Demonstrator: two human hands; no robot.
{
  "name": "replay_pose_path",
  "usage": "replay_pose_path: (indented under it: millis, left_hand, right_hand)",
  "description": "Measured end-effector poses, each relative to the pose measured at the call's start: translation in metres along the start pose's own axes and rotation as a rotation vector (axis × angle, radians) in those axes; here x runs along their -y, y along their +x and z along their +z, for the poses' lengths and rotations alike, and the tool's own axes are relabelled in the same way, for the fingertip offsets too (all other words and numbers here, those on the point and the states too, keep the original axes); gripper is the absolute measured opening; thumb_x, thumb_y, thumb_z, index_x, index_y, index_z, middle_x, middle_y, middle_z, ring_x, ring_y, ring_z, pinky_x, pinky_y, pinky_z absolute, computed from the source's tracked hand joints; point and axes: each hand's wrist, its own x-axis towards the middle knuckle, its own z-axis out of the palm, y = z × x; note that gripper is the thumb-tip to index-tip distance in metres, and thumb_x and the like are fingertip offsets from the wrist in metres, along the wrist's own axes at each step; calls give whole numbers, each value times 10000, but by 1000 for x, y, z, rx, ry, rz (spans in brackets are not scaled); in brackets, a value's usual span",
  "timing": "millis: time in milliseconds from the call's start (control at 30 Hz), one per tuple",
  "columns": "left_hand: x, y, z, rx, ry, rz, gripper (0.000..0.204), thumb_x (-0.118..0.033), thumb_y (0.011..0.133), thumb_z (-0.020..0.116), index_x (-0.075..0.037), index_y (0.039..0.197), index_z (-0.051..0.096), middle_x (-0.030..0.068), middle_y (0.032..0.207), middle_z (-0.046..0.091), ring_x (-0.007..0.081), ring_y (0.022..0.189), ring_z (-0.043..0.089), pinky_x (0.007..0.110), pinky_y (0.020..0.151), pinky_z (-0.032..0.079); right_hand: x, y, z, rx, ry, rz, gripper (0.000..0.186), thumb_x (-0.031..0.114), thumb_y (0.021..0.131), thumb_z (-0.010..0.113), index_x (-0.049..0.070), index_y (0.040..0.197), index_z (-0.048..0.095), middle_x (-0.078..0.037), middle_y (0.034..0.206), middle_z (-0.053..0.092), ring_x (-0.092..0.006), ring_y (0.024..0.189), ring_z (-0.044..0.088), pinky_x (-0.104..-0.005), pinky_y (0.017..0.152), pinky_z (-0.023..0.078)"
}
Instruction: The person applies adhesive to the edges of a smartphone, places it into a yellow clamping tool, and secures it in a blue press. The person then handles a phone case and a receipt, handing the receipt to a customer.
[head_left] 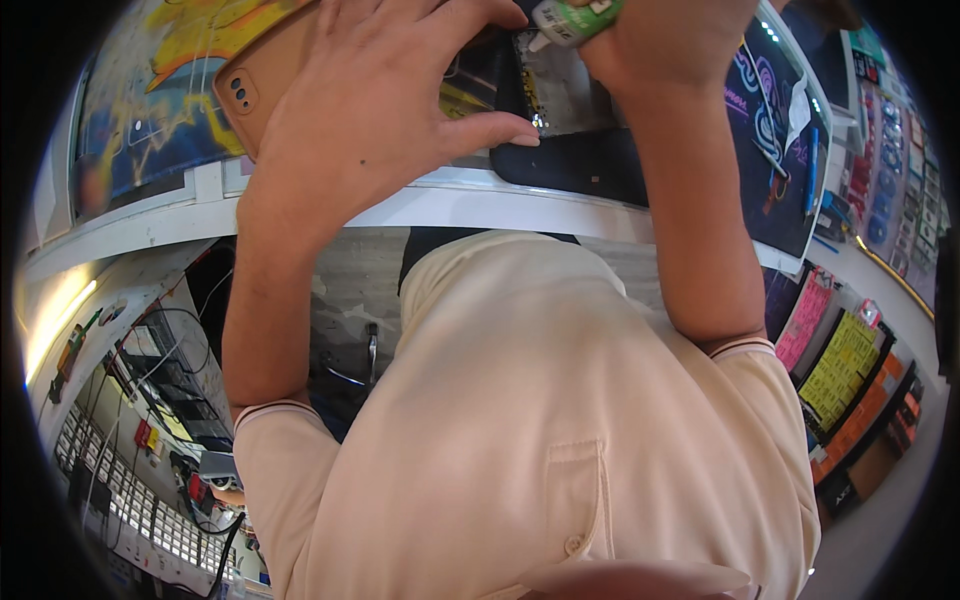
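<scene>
Near the top edge, my right hand [665, 45] is closed around a small green and white glue tube [578, 20]. Its pale pointed nozzle tips down to the left, over a dark flat piece [530, 85] with small shiny bits along its edge. My left hand [385, 110] is spread, thumb and forefinger apart on the near side and far side of that piece. The thumb tip rests by its near end; some fingertips are cut off by the frame. Partly under the left hand lies a brown phone case [240, 92] with camera holes.
A black mat [580, 168] lies at the white table edge [440, 205]. To the right, a dark patterned board [765, 150] carries a blue pen-like tool [811, 170] and a white scrap [797, 115]. Shelves with colourful packages [845, 370] stand right; cables and equipment [165, 360] are left.
</scene>
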Motion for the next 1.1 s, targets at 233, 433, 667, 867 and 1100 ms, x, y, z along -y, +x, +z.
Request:
replay_pose_path:
  millis: [233, 433, 667, 867, 1100]
  left_hand:
    - [-12, 2, -6, 23, 28, -54, 641, -424, 753, 916, -86, 1237, 668, 115, 1395, 540, 389, 1465, 361, 517, 1212, 323]
    - [-3, 3, 0, -42, 54, 12, 642, -424, 741, 924, -78, 1220, 671, 116, 1383, 553, 395, 1451, 368, 518, 1203, 325]
    - [1, 6, 3, -80, 70, 89, 647, -425, 741, 922, -67, 1212, 662, 118, 1374, 554, 393, 1444, 373, 517, 1200, 324]
    - [-5, 1, 2, -56, 61, 25, 642, -428, 744, 918, -74, 1214, 663, 118, 1377, 554, 392, 1452, 369, 513, 1206, 327]
    - [3, 1, 3, 5, 148, -12, 642, -426, 744, 917, -81, 1222, 664, 120, 1384, 553, 393, 1465, 362, 513, 1209, 326]
  right_hand:
    - [37, -41, -32, -36, 84, 92, 413, 190, 982, 524, 167, 610, 347, 6, 537, 350, -122, 448, 325, -274, 433, 348]
    - [29, -52, -32, -93, 42, 63, 428, 199, 999, 527, 156, 611, 354, 3, 537, 344, -124, 445, 331, -274, 445, 339]
    - [19, -57, -21, -154, -50, 61, 446, 192, 1000, 615, 144, 616, 394, 14, 536, 330, -119, 441, 324, -275, 469, 325]
    - [19, -57, -15, -116, -101, -1, 387, 191, 1004, 642, 110, 659, 489, 17, 544, 336, -116, 444, 330, -275, 469, 318]
    - [18, -61, -12, -190, -94, 57, 283, 202, 1012, 635, 61, 768, 605, 15, 554, 352, -113, 445, 337, -268, 463, 327]
